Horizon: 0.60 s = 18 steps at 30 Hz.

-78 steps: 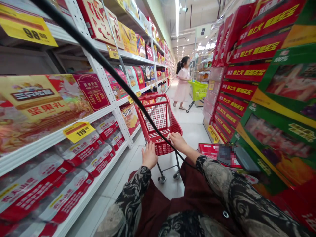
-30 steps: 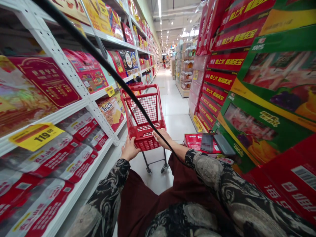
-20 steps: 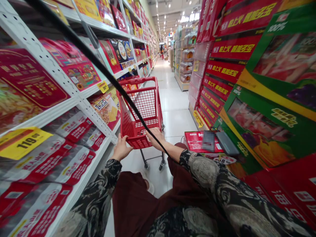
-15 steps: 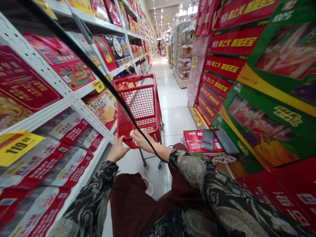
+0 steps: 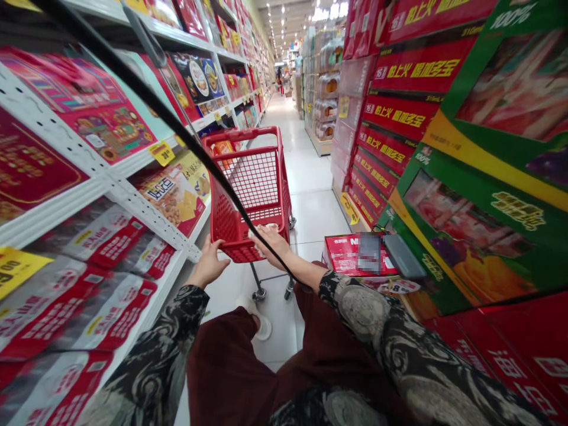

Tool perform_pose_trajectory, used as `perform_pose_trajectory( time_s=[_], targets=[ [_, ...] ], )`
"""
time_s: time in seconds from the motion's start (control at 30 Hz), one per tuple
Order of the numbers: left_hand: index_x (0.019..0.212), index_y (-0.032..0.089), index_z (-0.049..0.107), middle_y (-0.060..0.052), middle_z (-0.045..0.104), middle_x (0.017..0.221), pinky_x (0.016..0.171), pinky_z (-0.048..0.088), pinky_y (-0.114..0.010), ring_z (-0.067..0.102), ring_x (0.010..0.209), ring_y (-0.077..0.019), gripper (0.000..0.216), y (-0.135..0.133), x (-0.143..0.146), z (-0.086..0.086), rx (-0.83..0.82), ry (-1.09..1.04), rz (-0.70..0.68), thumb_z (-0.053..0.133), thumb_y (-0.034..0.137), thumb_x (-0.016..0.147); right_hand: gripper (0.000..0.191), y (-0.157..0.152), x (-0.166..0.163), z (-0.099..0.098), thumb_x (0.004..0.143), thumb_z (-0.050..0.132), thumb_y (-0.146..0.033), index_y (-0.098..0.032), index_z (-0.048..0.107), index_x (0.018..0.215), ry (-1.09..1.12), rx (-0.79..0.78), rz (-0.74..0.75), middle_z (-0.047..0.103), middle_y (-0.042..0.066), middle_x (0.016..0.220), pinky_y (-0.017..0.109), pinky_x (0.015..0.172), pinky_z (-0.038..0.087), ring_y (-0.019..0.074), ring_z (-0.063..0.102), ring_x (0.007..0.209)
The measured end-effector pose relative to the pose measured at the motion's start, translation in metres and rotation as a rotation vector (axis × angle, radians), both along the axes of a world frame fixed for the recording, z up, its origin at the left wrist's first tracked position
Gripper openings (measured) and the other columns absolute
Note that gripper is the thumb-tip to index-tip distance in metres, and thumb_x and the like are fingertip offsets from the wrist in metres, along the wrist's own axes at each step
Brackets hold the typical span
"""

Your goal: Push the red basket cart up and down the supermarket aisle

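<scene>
Shelving (image 5: 110, 183) is running down the left side of the aisle, carrying red and yellow gift boxes, and stacked cartons (image 5: 444, 118) in red and green are rising on the right. Between these 2 walls of goods, a red shopping cart (image 5: 260, 177) is standing on the pale tiled floor (image 5: 315, 207), just ahead of the person and nearer the shelving. A red box (image 5: 344, 254) is lying low beside the cartons, right of the cart. The right hand (image 5: 271, 239) is resting on the cart's near rim, its fingers bending over the edge and gripping it. The left hand (image 5: 208, 266) is touching the near left corner, fingers half curled and thumb raised; whether it is gripping cannot be told. 1 black cable (image 5: 177, 130) is crossing the view.
</scene>
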State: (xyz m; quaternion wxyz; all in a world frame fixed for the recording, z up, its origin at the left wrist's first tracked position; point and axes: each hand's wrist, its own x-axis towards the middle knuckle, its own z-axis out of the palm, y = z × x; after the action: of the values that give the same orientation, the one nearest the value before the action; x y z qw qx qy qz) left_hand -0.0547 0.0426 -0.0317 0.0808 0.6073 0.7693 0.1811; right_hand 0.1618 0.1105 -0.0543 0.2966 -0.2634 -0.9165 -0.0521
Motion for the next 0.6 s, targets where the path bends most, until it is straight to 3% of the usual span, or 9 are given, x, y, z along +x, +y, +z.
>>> perform_pose_trajectory(
  time_s=[0.13, 0.27, 0.37, 0.6],
  targets=[
    [0.114, 0.019, 0.053, -0.008, 0.037, 0.143, 0.109, 0.036, -0.037, 0.039, 0.131, -0.0256, 0.050, 0.009, 0.002, 0.000, 0.005, 0.007, -0.033, 0.060, 0.022, 0.065, 0.032, -0.001, -0.026, -0.013, 0.094, 0.039, -0.015, -0.012, 0.054, 0.123, -0.040, 0.033, 0.122, 0.045, 0.013, 0.140, 0.044, 0.110, 0.029, 0.0232, 0.034, 0.134],
    [0.121, 0.016, 0.049, -0.010, 0.033, 0.146, 0.111, 0.032, -0.036, 0.035, 0.134, -0.0256, 0.052, 0.012, -0.001, -0.002, -0.027, 0.022, -0.080, 0.055, 0.020, 0.069, 0.034, 0.011, -0.029, -0.033, 0.094, 0.044, -0.019, -0.014, 0.051, 0.126, -0.147, 0.087, 0.269, 0.040, 0.012, 0.144, 0.045, 0.113, 0.024, 0.0212, 0.025, 0.138],
    [0.122, 0.017, 0.047, -0.009, 0.029, 0.149, 0.110, 0.033, -0.037, 0.034, 0.135, -0.0249, 0.054, 0.012, -0.002, -0.003, -0.010, 0.039, -0.110, 0.054, 0.018, 0.069, 0.033, 0.020, -0.020, -0.043, 0.094, 0.043, -0.021, -0.016, 0.052, 0.126, -0.183, 0.162, 0.347, 0.042, 0.010, 0.142, 0.042, 0.113, 0.025, 0.0192, 0.029, 0.137],
    [0.129, 0.017, 0.042, -0.011, 0.023, 0.152, 0.107, 0.037, -0.039, 0.039, 0.132, -0.0264, 0.061, 0.016, 0.006, 0.000, -0.050, 0.087, -0.076, 0.056, 0.018, 0.069, 0.033, 0.029, -0.010, -0.036, 0.094, 0.041, -0.019, -0.016, 0.053, 0.125, -0.241, 0.267, 0.435, 0.047, 0.010, 0.139, 0.042, 0.112, 0.028, 0.0186, 0.037, 0.132]
  ],
)
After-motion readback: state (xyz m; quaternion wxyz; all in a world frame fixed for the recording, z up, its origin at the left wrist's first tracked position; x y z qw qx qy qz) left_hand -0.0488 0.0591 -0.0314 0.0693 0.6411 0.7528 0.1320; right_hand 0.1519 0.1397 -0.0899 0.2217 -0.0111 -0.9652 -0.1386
